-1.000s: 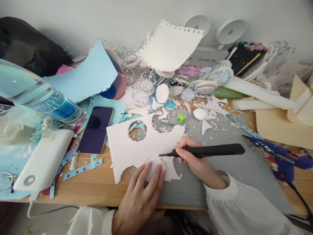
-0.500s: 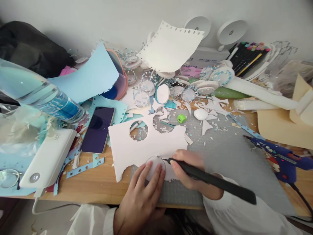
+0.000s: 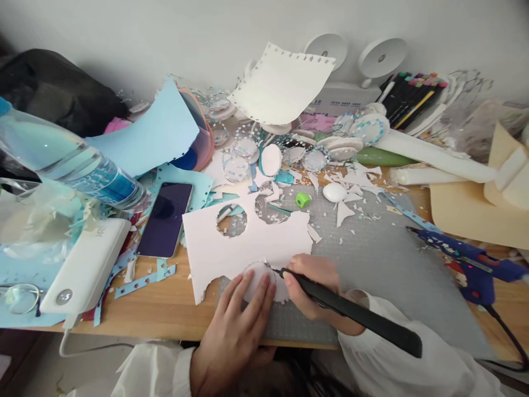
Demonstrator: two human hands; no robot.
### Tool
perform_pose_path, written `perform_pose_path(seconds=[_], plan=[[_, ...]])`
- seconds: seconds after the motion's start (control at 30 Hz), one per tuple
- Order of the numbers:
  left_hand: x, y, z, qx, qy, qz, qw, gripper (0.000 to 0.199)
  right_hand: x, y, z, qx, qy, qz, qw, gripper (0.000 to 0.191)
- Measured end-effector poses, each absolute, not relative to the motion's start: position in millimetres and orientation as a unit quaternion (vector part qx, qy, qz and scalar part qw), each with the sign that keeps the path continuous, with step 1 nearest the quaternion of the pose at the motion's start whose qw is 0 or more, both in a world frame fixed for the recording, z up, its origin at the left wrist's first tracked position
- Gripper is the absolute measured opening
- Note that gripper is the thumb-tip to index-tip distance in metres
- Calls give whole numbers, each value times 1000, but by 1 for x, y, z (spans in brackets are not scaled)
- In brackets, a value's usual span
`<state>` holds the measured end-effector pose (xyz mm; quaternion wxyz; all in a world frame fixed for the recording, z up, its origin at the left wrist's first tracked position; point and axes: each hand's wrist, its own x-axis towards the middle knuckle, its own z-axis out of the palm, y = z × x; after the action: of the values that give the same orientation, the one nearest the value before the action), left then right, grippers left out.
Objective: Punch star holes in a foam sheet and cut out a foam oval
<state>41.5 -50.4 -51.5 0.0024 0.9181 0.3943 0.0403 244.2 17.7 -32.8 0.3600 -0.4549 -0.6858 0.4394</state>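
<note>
Near the front edge of the desk, a white sheet (image 3: 231, 242) with a round hole and ragged edges lies partly on the grey cutting mat (image 3: 372, 264). My left hand (image 3: 239, 320) rests palm down with fingers spread, its fingertips pressing on a round white disc (image 3: 253, 281) on the sheet's lower part. My right hand (image 3: 312, 281) is closed around a black pen-like tool (image 3: 351, 306). The thin tip of the tool touches the sheet at the disc's upper right edge.
Behind lie paper scraps, a green sharpener-like piece (image 3: 303, 199), a white oval object (image 3: 334, 192) and decorated discs (image 3: 314, 159). On the left are a phone (image 3: 166, 219), power bank (image 3: 86, 264) and water bottle (image 3: 74, 160); on the right, a blue glue gun (image 3: 475, 264).
The tool's tip has shifted slightly left and up along the disc's edge, with my right hand following. My left hand still presses the disc. The whole view has shifted slightly.
</note>
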Motion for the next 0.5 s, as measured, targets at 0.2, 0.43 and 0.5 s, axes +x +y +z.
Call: perform_pose_path(seconds=[0.2,0.43,0.5], plan=[[45,-52,-47,915,402,26,30,82,258,32,-37,-482,-573,443,493,30],[49,-58,-41,905,420,62,13,66,254,53,-25,-439,-481,577,493,17],[59,-63,-44,899,429,60,-68,57,244,57,-23,-445,-469,607,462,20]])
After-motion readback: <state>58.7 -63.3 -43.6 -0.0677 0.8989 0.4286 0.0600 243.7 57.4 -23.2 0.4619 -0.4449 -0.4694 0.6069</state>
